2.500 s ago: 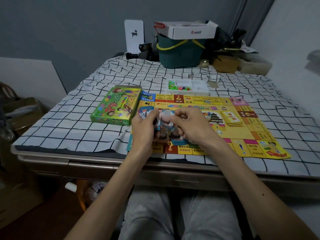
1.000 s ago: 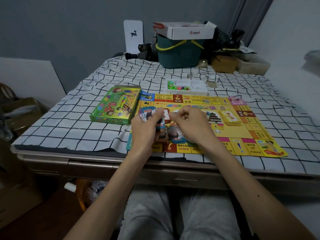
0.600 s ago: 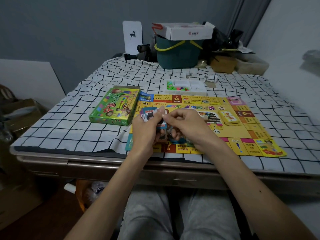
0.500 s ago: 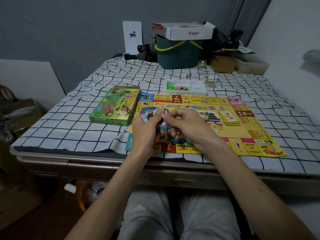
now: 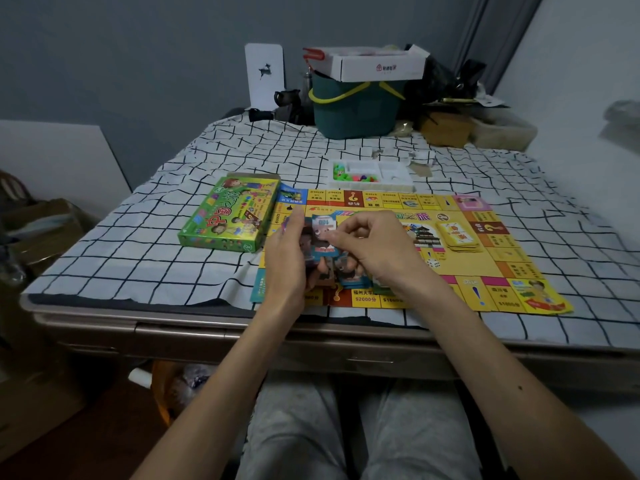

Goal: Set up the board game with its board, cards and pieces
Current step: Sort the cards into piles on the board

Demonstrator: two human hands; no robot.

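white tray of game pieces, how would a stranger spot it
Start at the yellow game board on the checked cloth. Just past its far edge lies a shallow white tray. Unlike the green box left of the game board, it is open and holds bright green and pink pieces.

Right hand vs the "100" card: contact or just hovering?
Touching. The head view shows the right hand pinching the edge of the 100 card between thumb and forefinger, in front of the cards held in the left hand.
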